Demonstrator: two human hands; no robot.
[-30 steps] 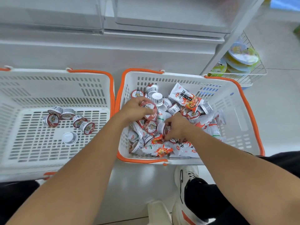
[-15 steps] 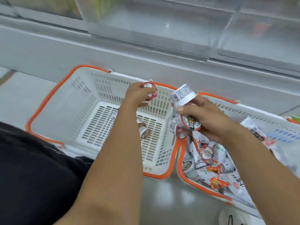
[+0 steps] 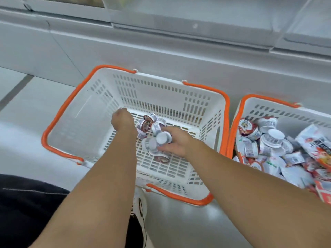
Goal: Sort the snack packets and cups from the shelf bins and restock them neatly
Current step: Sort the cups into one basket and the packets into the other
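Observation:
The left white basket [image 3: 161,90] with orange handles has several small snack cups [image 3: 162,158] on its slatted floor. Both my hands are down inside it. My right hand [image 3: 176,143] grips a white-bottomed cup [image 3: 163,137] just above the pile. My left hand [image 3: 122,119] shows only its back, fingers curled downward and hidden. Red-lidded cups [image 3: 144,123] lie right beside it; whether it holds one I cannot tell. The right basket [image 3: 272,106] is heaped with cups [image 3: 248,128] and snack packets [image 3: 317,145].
A white freezer cabinet [image 3: 161,49] runs along behind both baskets. The baskets stand side by side on a pale tiled floor [image 3: 26,108]. My shoe [image 3: 139,206] is under the left basket's near edge, and my dark-trousered knee [image 3: 23,203] is at the lower left.
Both hands carried cups from the right basket over the rim and have dropped down into the left basket. The view has swung left, centring the left basket.

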